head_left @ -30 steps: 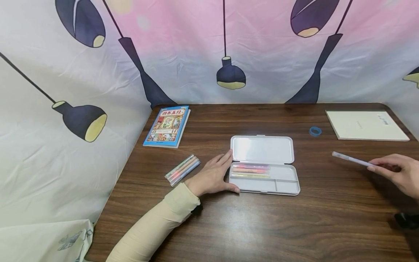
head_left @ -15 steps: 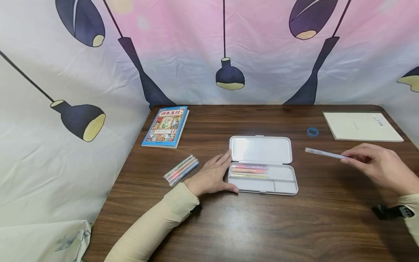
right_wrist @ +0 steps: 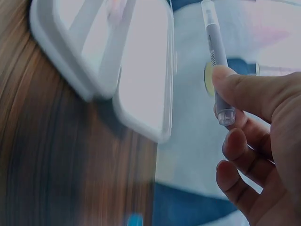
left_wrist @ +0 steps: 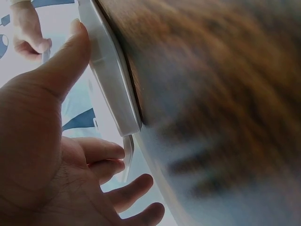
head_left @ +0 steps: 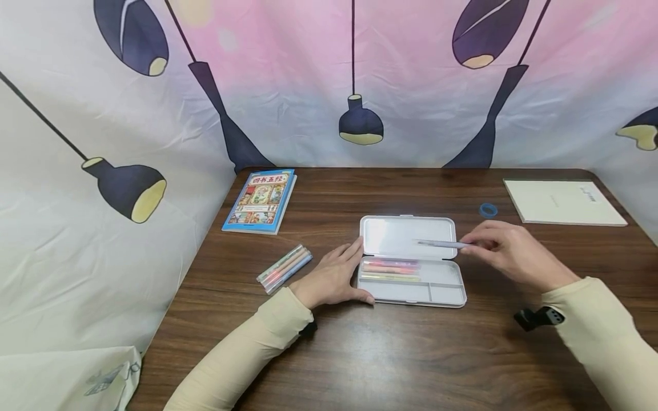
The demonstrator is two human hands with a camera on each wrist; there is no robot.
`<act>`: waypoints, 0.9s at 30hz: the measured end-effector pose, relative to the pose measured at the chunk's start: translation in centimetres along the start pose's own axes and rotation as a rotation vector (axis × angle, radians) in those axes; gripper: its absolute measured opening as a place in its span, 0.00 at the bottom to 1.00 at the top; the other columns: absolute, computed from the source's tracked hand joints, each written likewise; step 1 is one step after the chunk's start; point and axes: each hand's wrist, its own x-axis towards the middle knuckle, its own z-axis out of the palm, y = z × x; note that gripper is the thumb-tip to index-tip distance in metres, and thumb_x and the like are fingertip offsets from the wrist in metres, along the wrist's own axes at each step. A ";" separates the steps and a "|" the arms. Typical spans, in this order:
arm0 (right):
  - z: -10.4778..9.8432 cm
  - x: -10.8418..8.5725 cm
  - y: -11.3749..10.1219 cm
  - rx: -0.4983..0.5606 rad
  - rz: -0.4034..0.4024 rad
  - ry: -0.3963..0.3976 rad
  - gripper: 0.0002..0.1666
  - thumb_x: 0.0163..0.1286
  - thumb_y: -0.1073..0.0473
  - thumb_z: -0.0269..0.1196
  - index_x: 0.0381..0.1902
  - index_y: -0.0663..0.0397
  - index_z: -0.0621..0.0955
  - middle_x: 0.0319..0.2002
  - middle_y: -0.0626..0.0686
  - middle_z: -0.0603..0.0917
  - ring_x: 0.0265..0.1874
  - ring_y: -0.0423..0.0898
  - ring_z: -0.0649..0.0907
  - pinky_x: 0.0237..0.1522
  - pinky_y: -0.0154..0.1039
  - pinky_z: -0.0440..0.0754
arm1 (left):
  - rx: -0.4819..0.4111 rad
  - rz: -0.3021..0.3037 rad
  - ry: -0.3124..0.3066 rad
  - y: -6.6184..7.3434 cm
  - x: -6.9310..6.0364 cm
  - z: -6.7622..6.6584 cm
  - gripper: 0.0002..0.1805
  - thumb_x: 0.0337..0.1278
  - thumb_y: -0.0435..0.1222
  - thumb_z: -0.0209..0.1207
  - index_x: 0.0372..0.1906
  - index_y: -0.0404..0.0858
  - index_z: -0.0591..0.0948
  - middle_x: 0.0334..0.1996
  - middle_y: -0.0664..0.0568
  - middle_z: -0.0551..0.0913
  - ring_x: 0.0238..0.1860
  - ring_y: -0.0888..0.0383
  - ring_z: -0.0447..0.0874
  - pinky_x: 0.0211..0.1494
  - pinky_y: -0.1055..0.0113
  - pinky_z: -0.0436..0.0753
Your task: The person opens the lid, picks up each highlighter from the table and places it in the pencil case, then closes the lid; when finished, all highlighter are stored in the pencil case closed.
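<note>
A white pencil case [head_left: 447, 294] lies with its lid [head_left: 390, 234] folded back, pink, orange and yellow pens [head_left: 390, 271] in its rear compartment. My left hand [head_left: 334, 274] touches the case's left side, fingers extended, the thumb at the front corner. In the left wrist view, the left thumb [left_wrist: 70, 56] lies along the case wall [left_wrist: 110, 75]. With thumb and fingers my right hand [head_left: 506, 251] pinches a pale lilac marker pen [head_left: 439, 244] by one end, above the lid's right part. The right wrist view shows the marker's clear cap [right_wrist: 209, 13] pointing away from the hand.
Left of the left hand lies a row of several clear-capped pens [head_left: 284, 268]. A blue-edged book [head_left: 262, 200] is at the back left. A blue tape ring [head_left: 488, 210] and a cream notebook [head_left: 565, 202] are at the back right, on the dark wooden table [head_left: 411, 359].
My right hand has carried the marker pen leftward from the table's right side to over the open lid. The left hand has stayed against the case.
</note>
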 end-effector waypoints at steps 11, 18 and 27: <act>4.5 2.5 -2.9 0.061 -0.024 -0.091 0.05 0.62 0.59 0.72 0.37 0.46 0.89 0.32 0.37 0.82 0.27 0.35 0.73 0.27 0.31 0.72 | 0.001 0.005 -0.001 0.0 0.0 0.0 0.64 0.49 0.68 0.62 0.80 0.38 0.47 0.81 0.49 0.38 0.78 0.44 0.48 0.77 0.47 0.55; 5.9 2.8 -4.1 0.102 0.021 -0.178 0.05 0.62 0.58 0.72 0.38 0.46 0.89 0.33 0.37 0.82 0.28 0.36 0.74 0.28 0.32 0.73 | -0.002 -0.001 0.003 0.0 -0.1 -0.1 0.63 0.49 0.68 0.63 0.80 0.38 0.48 0.81 0.50 0.39 0.78 0.44 0.48 0.77 0.48 0.54; 6.8 2.5 -4.4 0.109 0.029 -0.214 0.06 0.63 0.58 0.72 0.39 0.47 0.89 0.33 0.37 0.82 0.28 0.36 0.74 0.28 0.32 0.73 | 0.006 0.003 0.008 0.0 -0.1 0.0 0.63 0.49 0.68 0.63 0.80 0.38 0.48 0.81 0.50 0.39 0.78 0.44 0.48 0.77 0.48 0.55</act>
